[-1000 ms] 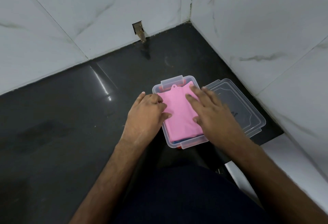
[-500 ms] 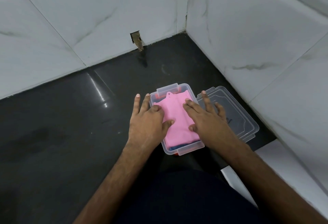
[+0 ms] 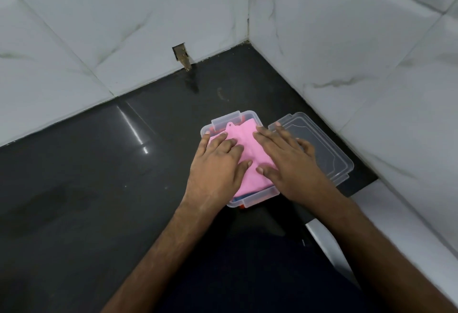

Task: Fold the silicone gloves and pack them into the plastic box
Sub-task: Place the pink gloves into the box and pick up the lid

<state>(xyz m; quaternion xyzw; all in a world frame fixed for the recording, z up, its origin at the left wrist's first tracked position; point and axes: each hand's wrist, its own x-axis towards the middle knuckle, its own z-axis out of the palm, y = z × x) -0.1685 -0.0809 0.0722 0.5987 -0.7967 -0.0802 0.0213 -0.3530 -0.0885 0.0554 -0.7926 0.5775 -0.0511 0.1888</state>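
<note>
A clear plastic box [image 3: 247, 116] sits on the black counter near the wall corner. A folded pink silicone glove [image 3: 250, 154] lies on top inside it, with a blue edge and orange-red bits showing beneath it at the near end. My left hand [image 3: 215, 169] lies flat on the glove's left side, fingers spread. My right hand [image 3: 287, 161] presses flat on its right side and overlaps the box's right rim. Neither hand grips anything.
The clear lid [image 3: 327, 154] lies flat just right of the box, close to the white marble wall [image 3: 347, 52]. A small broken notch [image 3: 182, 56] marks the back wall's base. Black counter [image 3: 86, 176] stretches left. A white ledge [image 3: 386, 213] borders the right front.
Both hands slid further onto the pink glove, the left hand moving right from the box's rim to lie on it. The camera view shifted slightly.
</note>
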